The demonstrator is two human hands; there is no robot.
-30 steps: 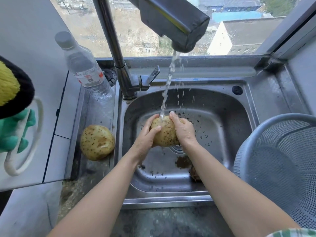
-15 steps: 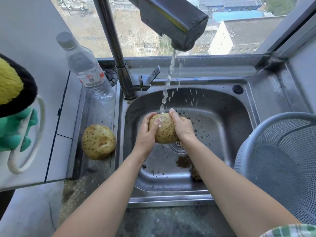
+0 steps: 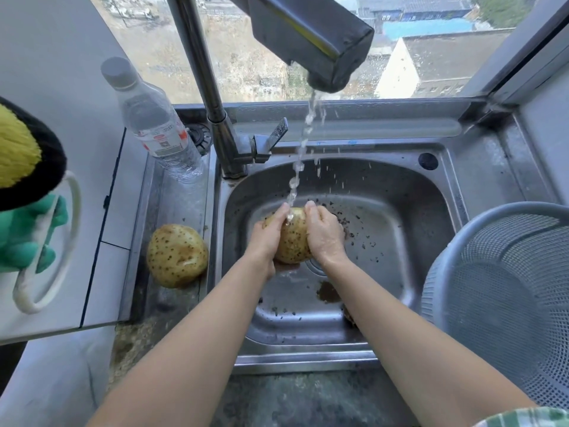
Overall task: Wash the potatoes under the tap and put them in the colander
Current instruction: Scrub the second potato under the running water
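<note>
My left hand (image 3: 264,238) and right hand (image 3: 326,235) clasping a potato (image 3: 292,241), fingers (image 3: 311,212) curled round its sides, water from the tap (image 3: 311,41) striking its top, above the sink (image 3: 400,195), colander (image 3: 492,288) at right, second potato (image 3: 177,255) at left

Kitchen corner, daylight only. Big window (image 3: 246,57) straight ahead, glass a bit spotted, grey frame (image 3: 523,50) running diagonally at right. Outside, seen from high up: pale gabled building (image 3: 431,60), blue roofs (image 3: 428,26), bare dirt ground (image 3: 172,57). Grey metal sill (image 3: 354,126) under the glass. Left wall (image 3: 55,72) white tile with dark joints (image 3: 103,211), evenly lit. Right wall (image 3: 548,124) pale grey. Stainless sink unit (image 3: 480,167) below the sill, wet and speckled with dirt, narrow steel ledge (image 3: 172,204) on its left. Dark speckled stone counter (image 3: 308,399) along the near edge. Soft light, reflections on the steel.
</note>
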